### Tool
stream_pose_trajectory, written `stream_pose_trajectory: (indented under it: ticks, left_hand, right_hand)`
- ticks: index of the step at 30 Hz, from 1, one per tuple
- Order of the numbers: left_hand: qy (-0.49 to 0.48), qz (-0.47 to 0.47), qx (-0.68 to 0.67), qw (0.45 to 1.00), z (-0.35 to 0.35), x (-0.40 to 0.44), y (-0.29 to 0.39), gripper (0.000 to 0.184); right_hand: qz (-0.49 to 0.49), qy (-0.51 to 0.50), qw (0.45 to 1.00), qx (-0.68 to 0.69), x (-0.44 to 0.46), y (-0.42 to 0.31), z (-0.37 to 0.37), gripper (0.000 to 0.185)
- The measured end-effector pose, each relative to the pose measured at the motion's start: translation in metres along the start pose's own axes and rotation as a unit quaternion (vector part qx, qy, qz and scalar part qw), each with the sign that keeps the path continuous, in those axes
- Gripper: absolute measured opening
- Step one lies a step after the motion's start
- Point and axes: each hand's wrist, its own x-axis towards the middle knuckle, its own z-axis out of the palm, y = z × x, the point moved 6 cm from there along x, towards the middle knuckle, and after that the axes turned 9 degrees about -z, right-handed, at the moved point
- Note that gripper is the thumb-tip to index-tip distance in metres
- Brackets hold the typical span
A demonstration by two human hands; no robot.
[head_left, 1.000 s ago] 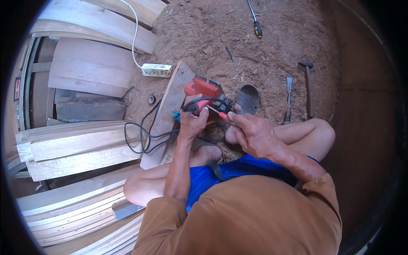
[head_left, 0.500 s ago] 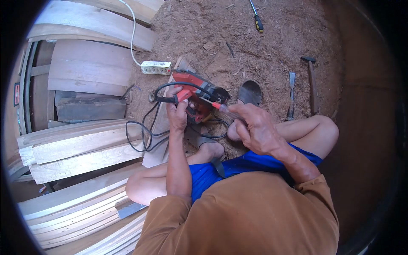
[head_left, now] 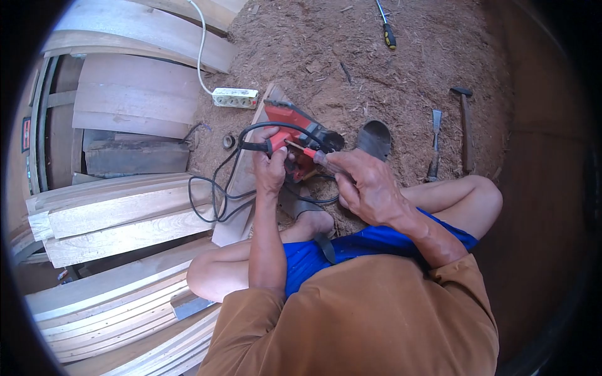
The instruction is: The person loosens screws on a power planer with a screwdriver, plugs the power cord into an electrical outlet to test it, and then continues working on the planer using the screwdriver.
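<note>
My left hand (head_left: pixel 269 170) is closed around the rear handle of a red and black electric planer (head_left: pixel 287 115), which rests tilted between my legs. In my right hand (head_left: pixel 371 189) is a screwdriver (head_left: pixel 318 156) with a clear handle and a red collar, fingers wrapped around it. Its tip meets the planer's handle beside my left fingers; whether it sits in a screw is too small to tell. A black power cord (head_left: pixel 214 194) leaves the handle and loops down to the left. The planer's underside is hidden.
A white power strip (head_left: pixel 235 98) lies beyond the planer near a wooden board (head_left: pixel 233 227). Stacked planks (head_left: pixel 125 219) fill the left side. On the shavings-covered floor are a chisel (head_left: pixel 435 141), a hammer (head_left: pixel 466 128), another screwdriver (head_left: pixel 389 36) and a dark sandal (head_left: pixel 375 139).
My right hand has brought the screwdriver's tip left and slightly up, onto the planer's handle by my left fingers. The whole view has shifted a little. Both grips stay the same.
</note>
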Motion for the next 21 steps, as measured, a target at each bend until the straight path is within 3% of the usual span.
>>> stream_pose_trajectory:
  ticks: [6,9,15,18,21]
  left_hand:
    - [-0.002,-0.004,0.027,1.000,0.003,-0.002,-0.001,0.042]
    - [0.004,0.024,0.084,0.996,0.003,-0.003,-0.004,0.038]
    - [-0.011,0.069,0.147,0.987,0.008,-0.003,-0.012,0.033]
    - [-0.012,0.084,0.167,0.982,0.008,-0.003,-0.014,0.033]
    - [-0.030,0.083,0.146,0.985,0.014,-0.003,-0.009,0.033]
  right_hand:
    - [0.002,-0.077,0.992,-0.097,0.007,-0.012,0.001,0.032]
    - [0.037,-0.068,0.995,0.066,0.011,0.006,-0.001,0.027]
    - [0.004,-0.120,0.989,-0.081,0.002,-0.003,-0.002,0.032]
    - [0.065,-0.230,0.962,-0.128,-0.003,-0.013,0.005,0.035]
    - [0.049,-0.121,0.991,0.013,-0.014,-0.001,0.004,0.035]
